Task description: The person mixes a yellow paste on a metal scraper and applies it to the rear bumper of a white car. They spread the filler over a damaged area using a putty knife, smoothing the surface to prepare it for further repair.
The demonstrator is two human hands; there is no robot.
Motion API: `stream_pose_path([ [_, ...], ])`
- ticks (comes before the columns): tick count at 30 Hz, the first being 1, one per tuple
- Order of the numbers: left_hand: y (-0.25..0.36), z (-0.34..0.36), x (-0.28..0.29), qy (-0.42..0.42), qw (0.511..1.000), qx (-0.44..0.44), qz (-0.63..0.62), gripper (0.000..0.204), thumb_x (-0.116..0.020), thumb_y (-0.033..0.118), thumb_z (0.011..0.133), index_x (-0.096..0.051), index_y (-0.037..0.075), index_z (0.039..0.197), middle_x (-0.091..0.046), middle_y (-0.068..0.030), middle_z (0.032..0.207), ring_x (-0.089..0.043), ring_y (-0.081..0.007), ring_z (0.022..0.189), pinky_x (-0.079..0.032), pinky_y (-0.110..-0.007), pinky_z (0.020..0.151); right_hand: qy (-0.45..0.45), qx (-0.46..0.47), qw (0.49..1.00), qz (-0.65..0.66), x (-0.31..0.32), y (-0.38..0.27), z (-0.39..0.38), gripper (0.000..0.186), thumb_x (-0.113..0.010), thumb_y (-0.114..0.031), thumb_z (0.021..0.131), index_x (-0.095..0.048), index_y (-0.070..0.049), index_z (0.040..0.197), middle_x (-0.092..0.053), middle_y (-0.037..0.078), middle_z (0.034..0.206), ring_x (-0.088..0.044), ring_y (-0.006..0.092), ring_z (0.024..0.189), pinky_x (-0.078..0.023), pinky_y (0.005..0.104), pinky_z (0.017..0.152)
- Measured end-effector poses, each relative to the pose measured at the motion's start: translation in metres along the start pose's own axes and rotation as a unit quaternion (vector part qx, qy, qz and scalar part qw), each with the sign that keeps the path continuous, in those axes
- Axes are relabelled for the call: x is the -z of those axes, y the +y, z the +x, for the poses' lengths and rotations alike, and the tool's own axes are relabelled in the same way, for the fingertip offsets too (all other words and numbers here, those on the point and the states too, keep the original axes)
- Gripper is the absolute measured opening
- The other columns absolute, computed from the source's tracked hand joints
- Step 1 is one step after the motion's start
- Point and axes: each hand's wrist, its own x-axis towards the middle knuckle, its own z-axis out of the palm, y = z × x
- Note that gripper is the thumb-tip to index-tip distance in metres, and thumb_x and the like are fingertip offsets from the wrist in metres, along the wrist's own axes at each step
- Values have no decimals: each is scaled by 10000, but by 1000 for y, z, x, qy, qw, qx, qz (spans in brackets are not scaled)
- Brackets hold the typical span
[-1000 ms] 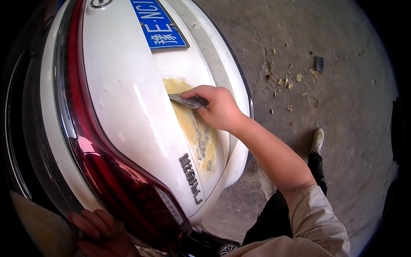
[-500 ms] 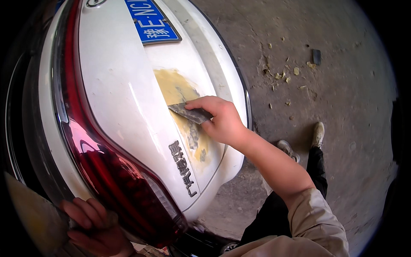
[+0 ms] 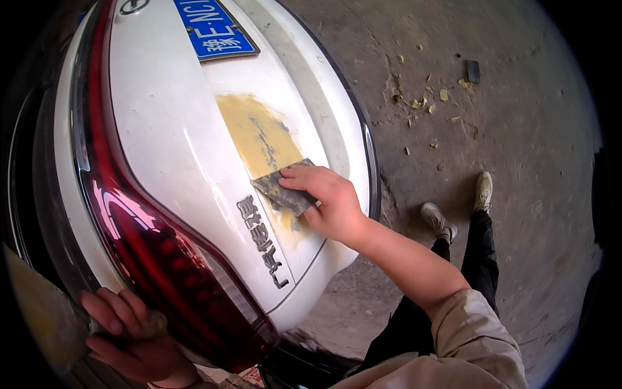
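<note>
My right hand (image 3: 337, 202) is closed on a dark, mottled, flat putty spreader (image 3: 286, 188). The spreader's face lies against the white trunk lid (image 3: 172, 120) of a car, over a patch of yellow putty (image 3: 249, 123). Grey marks show through the putty, and a smaller smear of it shows below the spreader. At the lower left, my left hand (image 3: 133, 334) grips the edge of a flat board (image 3: 42, 318) with a yellowish smear. The board is dim and partly cut off by the picture's rim.
Raised dark lettering (image 3: 262, 243) sits just left of the putty. A red tail light (image 3: 175, 259) curves along the car's left side, and a blue plate (image 3: 217, 29) is above. Dried flakes (image 3: 421, 102) and a dark flat piece (image 3: 473, 71) lie on the concrete floor.
My right hand has drawn the spreader down over the putty toward the lower end of the patch. Above it, the yellow layer looks broader and smoother. My left hand still holds the board.
</note>
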Motion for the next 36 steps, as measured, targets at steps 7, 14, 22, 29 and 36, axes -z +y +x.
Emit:
stream_pose_path([
  [7, 3, -5, -2, -11, 999, 42, -33, 393, -446, 391, 1001, -320, 79, 798, -286, -16, 773, -255, -107, 604, -264, -246, 576, -14, -9, 1000, 4, 0, -6, -38, 508, -604, 126, 605, -679, -51, 1075, -664, 126, 1166, -622, 310, 1116, -518, 378, 942],
  [14, 2, -5, -2, -27, 998, 28, -42, 367, -435, 353, 1014, -328, 72, 803, -296, -22, 799, -270, -109, 610, -267, -253, 576, -8, -1, 1000, 14, -5, -8, -74, 576, -591, 134, 564, -666, -51, 1104, -653, 141, 1186, -615, 327, 1132, -523, 383, 941],
  [22, 1, -2, 3, -20, 998, 24, -55, 371, -446, 360, 1015, -334, 69, 813, -310, -22, 813, -287, -105, 603, -288, -249, 560, -131, 51, 990, -9, 24, -11, -100, 524, -594, 99, 650, -674, -111, 1123, -658, 61, 1201, -623, 264, 1123, -547, 346, 911],
  [29, 3, -2, 6, -12, 996, 32, -80, 374, -465, 368, 1012, -331, 68, 834, -306, -18, 804, -276, -104, 603, -289, -251, 568, 103, -179, 976, 74, 52, 10, -17, 245, -555, 1, 861, -605, -1, 1100, -681, 140, 939, -653, 239, 823, -515, 316, 748],
  [36, 8, 5, 0, -14, 993, 71, -88, 398, -502, 391, 997, -326, 69, 841, -294, -12, 779, -264, -100, 602, -282, -250, 573, -51, -177, 982, -42, 36, 16, 112, 253, -565, -87, 900, -635, -24, 1135, -692, 133, 919, -632, 190, 800, -498, 300, 778],
])
